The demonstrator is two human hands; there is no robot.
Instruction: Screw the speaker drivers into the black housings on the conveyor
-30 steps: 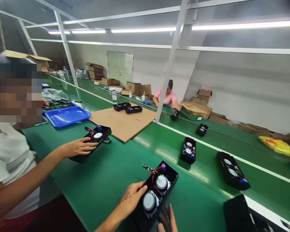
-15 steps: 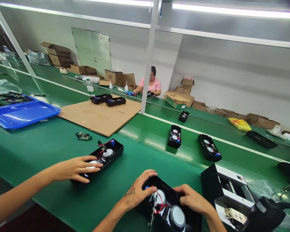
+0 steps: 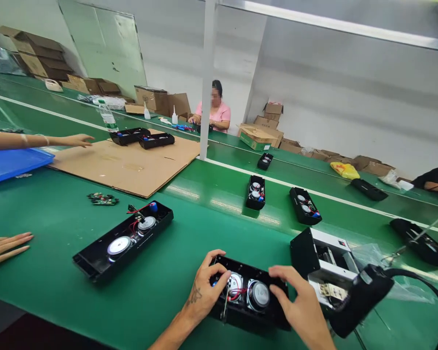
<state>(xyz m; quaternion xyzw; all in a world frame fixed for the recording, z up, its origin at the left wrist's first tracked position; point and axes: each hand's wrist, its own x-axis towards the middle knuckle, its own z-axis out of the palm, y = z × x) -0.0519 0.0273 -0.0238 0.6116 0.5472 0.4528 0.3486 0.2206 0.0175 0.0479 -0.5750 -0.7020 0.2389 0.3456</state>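
A black speaker housing [image 3: 237,318] lies open side up on the green table in front of me. Inside it are two round silver speaker drivers [image 3: 259,294], red wires and a small upright circuit board [image 3: 226,304]. My left hand [image 3: 203,287] grips the left end, its thumb over the edge near the circuit board. At the opposite end, my right hand [image 3: 300,297] holds the housing with bent fingers and thumb. Another open speaker housing [image 3: 126,243] rests to the left, untouched, with a circuit board propped on its far edge.
A co-worker's hand [image 3: 7,248] lies at the left edge; another arm [image 3: 69,141] reaches over cardboard [image 3: 131,170]. Loose circuit boards [image 3: 102,199] lie nearby. A black-and-white dispenser-like machine [image 3: 306,253] stands right. Speaker housings [image 3: 255,192] sit along the bench. A person [image 3: 219,114] sits opposite.
The housing in my hands has turned to lie more crosswise, and my right hand has shifted its hold. The co-worker's hand has left the other housing. My view has swung slightly.
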